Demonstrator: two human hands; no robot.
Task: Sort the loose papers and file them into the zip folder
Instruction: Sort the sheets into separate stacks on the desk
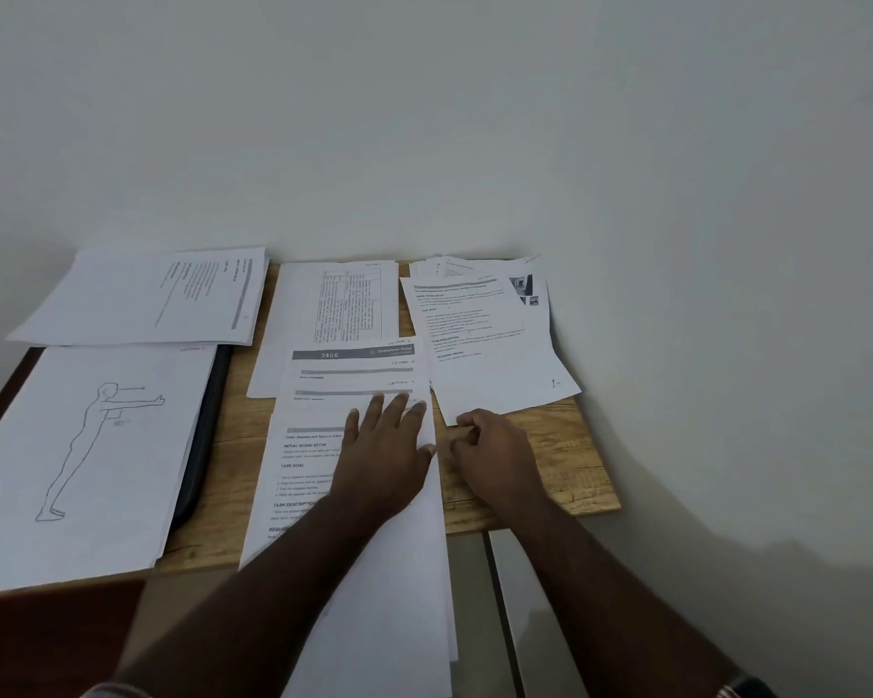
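Left hand (386, 445) lay flat, palm down and fingers spread, on the middle stack of papers (354, 430), gripping nothing. Right hand (495, 455) rested just beside it on the bare wooden worktop (565, 460), fingers curled loosely inward with nothing clearly held, fingertips near the lower corner of the right-hand pile (485, 340). Middle stack ran from under the left hand toward the near edge and overhung the worktop there; bore a grey header bar with the number 3406 and headed blocks of print. Behind it, partly covered, lay a sheet with a table (344, 304) printed on it. Right-hand pile sat fanned and askew close to the wall (475, 118), several sheets overlapping, small photos showing on one at the far corner. At far left, another stack of printed sheets (147, 294), turned sideways. In front of that, a sheet with an outline figure drawing (87, 445), arm stretched forward, lay on top of the dark zip folder (205, 435), only the folder's right edge showing beside the paper; whether zipped shut or open could not be told
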